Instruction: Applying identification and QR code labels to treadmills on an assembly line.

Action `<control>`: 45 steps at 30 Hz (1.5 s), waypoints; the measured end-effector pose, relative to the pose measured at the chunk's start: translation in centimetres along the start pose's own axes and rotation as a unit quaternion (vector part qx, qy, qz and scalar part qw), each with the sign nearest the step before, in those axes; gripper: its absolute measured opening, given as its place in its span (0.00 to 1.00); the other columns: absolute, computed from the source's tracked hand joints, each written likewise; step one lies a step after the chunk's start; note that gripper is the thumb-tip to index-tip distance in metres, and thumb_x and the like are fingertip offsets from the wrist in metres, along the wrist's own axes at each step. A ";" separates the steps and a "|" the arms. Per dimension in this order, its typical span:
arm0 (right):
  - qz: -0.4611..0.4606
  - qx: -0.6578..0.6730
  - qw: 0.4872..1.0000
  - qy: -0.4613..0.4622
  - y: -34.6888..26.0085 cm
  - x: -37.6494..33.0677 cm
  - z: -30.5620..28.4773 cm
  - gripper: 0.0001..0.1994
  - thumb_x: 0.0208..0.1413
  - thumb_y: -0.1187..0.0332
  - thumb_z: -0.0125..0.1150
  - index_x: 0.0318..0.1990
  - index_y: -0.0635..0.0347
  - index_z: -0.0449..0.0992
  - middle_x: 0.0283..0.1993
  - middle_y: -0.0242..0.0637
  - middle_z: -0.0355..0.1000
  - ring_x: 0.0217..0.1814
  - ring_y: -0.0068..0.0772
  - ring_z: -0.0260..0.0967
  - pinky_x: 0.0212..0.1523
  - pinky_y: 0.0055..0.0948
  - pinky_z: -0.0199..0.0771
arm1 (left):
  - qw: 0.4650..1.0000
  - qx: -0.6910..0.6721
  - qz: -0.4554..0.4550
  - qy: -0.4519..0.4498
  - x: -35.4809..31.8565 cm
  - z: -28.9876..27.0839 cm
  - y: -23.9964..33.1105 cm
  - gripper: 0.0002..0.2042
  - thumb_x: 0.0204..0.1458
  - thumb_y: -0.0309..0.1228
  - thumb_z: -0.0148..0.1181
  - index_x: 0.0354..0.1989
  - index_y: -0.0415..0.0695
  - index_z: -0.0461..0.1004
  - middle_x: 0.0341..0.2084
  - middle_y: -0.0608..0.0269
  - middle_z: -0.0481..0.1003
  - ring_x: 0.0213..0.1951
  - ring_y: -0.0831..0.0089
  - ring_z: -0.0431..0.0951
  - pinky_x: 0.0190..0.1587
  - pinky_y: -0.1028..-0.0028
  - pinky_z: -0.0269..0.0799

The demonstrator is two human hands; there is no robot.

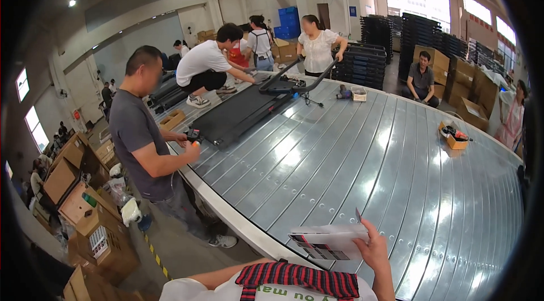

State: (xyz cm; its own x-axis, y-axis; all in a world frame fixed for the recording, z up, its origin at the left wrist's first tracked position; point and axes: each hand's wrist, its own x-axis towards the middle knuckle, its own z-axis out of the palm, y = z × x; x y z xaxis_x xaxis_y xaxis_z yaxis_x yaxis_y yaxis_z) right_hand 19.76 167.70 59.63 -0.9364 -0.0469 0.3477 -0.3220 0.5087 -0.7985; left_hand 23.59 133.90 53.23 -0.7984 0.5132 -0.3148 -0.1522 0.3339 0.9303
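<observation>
My right hand [375,247] is closed on a printed paper sheet [326,242], white with red and dark blocks. A thin pointed piece stands up at its top edge; I cannot make out whether it belongs to the sheet. The sheet hangs above the near edge of the metal slat table [368,173]. My left forearm [226,274] crosses low in front of me, but the left hand is hidden. A red-and-black striped cloth band [297,278] lies across my white shirt.
A black treadmill [229,115] lies on the table's far left, with a person crouching beside it and another holding its handlebar. At left a person holds a dark tool [194,134]. A yellow box of tools [454,136] sits at right; cartons [113,247] stand on the floor.
</observation>
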 end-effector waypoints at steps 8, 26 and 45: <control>-0.004 -0.022 1.000 0.020 -1.0 -1.4 1.0 0.26 0.40 0.72 0.63 0.50 0.51 0.64 0.28 0.48 0.70 0.29 0.48 0.69 0.29 0.30 0.68 | 0.987 0.147 -0.023 -0.059 2.4 -2.0 4.1 0.13 0.47 0.38 0.55 0.37 0.44 0.73 0.25 0.64 0.73 0.30 0.80 0.70 0.33 0.79 0.65; 0.016 0.034 0.998 0.050 0.0 -2.1 2.8 0.25 0.38 0.75 0.62 0.49 0.61 0.65 0.36 0.46 0.71 0.38 0.38 0.71 0.38 0.28 0.68 | 0.928 0.175 0.127 -0.304 11.6 6.3 2.1 0.13 0.46 0.42 0.54 0.35 0.46 0.74 0.21 0.64 0.72 0.27 0.78 0.70 0.30 0.75 0.64; -0.094 -0.167 0.976 -0.103 -1.9 -0.9 2.7 0.26 0.39 0.70 0.62 0.51 0.51 0.63 0.25 0.38 0.72 0.25 0.43 0.69 0.26 0.36 0.69 | 0.845 0.419 0.274 0.188 7.5 0.0 7.7 0.19 0.37 0.51 0.60 0.32 0.50 0.72 0.19 0.62 0.72 0.24 0.64 0.73 0.23 0.69 0.65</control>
State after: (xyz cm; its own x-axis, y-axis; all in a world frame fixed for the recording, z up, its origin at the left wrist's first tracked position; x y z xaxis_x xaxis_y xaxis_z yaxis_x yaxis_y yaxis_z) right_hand 20.84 164.45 59.45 -0.8847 -0.3200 0.3390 -0.4591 0.7245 -0.5142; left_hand 16.43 140.31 58.08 -0.7678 0.5376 0.3484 0.6406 0.6510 0.4073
